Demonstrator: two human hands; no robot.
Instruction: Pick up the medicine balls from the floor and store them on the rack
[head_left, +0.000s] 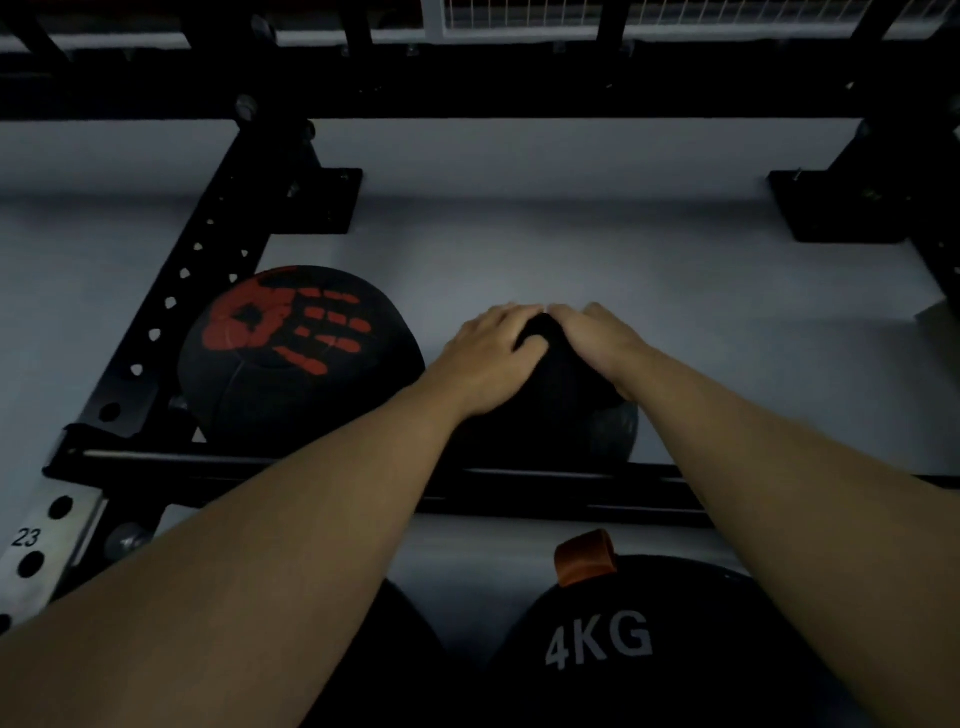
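Observation:
A black medicine ball (563, 387) rests on the black rack rails (519, 475) at the centre, mostly covered by my hands. My left hand (488, 358) lies flat over its top left and my right hand (602, 343) over its top right, fingertips nearly meeting at the far side. To its left on the same rails sits a second black medicine ball (296, 358) with a red handprint. Below the rail, near the bottom edge, a black ball marked 4KG (649, 649) carries an orange tab.
A black perforated upright (171, 312) slants up on the left, with a grey numbered post (36, 551) at the lower left. Black brackets (852, 208) stand at the right. Grey floor lies behind the rails. Another dark round shape (395, 649) sits beside the 4KG ball.

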